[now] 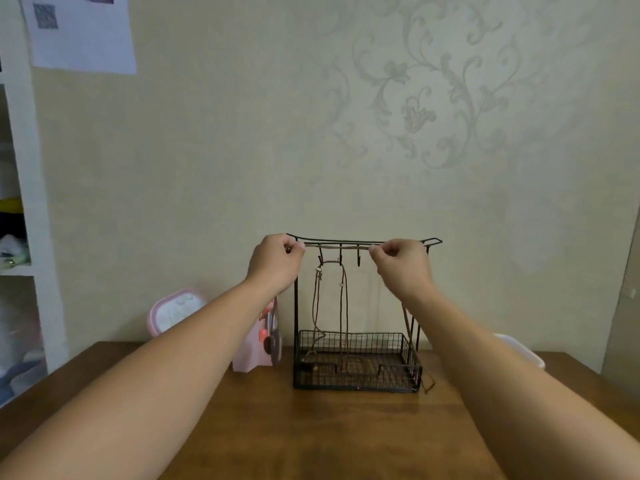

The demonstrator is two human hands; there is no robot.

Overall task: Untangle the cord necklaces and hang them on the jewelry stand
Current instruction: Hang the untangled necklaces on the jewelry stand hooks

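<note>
A black wire jewelry stand (360, 372) with a basket base and a top bar of hooks stands on the wooden table. One brown cord necklace (343, 299) with pale beads hangs from two hooks down into the basket. My left hand (277, 261) and my right hand (401, 263) each pinch a second brown cord necklace (337, 247), stretched taut between them just below the top bar, level with the hooks. Its loose ends trail down behind my right wrist to the table beside the stand (427, 386).
A pink holder (258, 351) with small items stands left of the stand, with a pink-rimmed box (173, 311) behind it. A white container (523, 351) sits at the right. White shelves (20, 237) fill the left edge; the wall is close behind.
</note>
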